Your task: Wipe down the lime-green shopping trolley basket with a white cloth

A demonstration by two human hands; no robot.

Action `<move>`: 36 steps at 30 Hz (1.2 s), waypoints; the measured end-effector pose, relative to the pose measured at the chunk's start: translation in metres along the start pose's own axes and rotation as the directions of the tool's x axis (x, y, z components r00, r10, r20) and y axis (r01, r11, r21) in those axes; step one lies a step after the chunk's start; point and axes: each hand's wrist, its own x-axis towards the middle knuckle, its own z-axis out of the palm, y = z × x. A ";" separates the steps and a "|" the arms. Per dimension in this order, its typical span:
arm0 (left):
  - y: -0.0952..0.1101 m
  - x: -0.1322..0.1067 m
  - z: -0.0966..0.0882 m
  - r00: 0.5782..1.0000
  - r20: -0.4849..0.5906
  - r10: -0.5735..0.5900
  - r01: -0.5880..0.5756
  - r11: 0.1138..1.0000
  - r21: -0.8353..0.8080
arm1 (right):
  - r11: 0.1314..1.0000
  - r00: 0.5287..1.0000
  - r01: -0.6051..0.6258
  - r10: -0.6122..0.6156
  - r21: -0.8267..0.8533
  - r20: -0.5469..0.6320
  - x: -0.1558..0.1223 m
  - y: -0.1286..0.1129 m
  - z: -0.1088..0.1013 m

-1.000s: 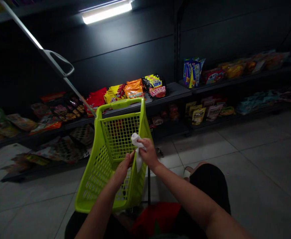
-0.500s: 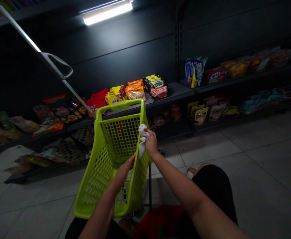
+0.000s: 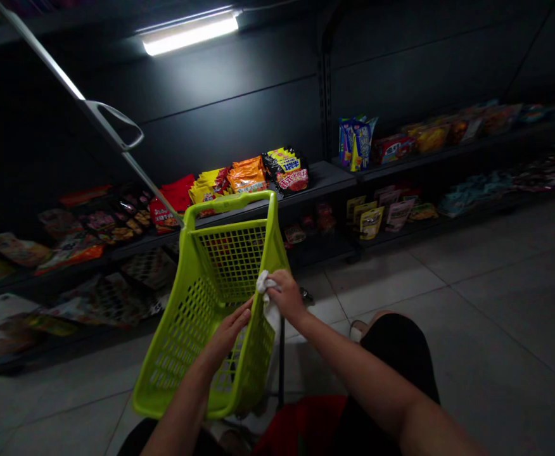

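Note:
A lime-green plastic shopping basket stands tilted on the floor in front of me. My right hand is closed on a crumpled white cloth and presses it against the basket's right rim. My left hand rests with fingers stretched on the inside of the same right wall, just below the cloth. A white pull handle rises from the basket's far left corner toward the upper left.
Dark store shelves run along the back with snack packets in red, yellow and orange, and more bags to the right. Packets lie on the low shelf at left. Grey tiled floor spreads right. A lamp glows above.
My right hand with the cloth went up the basket's right rim, then came back down it toward me. My left hand stayed on the inner wall. The view shifted slightly.

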 end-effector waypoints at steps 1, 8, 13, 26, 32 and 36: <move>0.001 0.000 0.001 1.000 -0.001 -0.010 0.010 1.000 0.000 | 0.999 0.999 -0.019 0.018 -0.034 -0.031 0.026 0.004 -0.005; 0.004 0.004 0.006 0.999 -0.032 -0.021 0.022 0.999 0.028 | 0.961 0.981 -0.158 0.127 -0.227 -0.147 0.123 0.016 -0.021; 0.004 0.007 0.005 0.999 -0.038 0.000 0.003 0.998 0.063 | 0.989 0.999 -0.018 0.024 -0.147 0.044 0.007 -0.002 -0.008; 0.031 0.020 0.002 0.998 -0.022 0.058 -0.056 0.995 0.085 | 0.989 0.981 -0.150 0.148 -0.005 -0.122 0.076 -0.009 -0.001; 0.020 0.031 0.007 0.987 -0.124 0.102 -0.105 0.994 -0.011 | 0.994 1.000 -0.010 0.012 0.106 -0.015 -0.072 -0.043 0.021; 0.009 0.033 0.005 0.988 -0.113 0.101 -0.110 0.992 -0.068 | 0.975 0.980 0.060 -0.099 0.214 0.174 -0.152 -0.052 0.020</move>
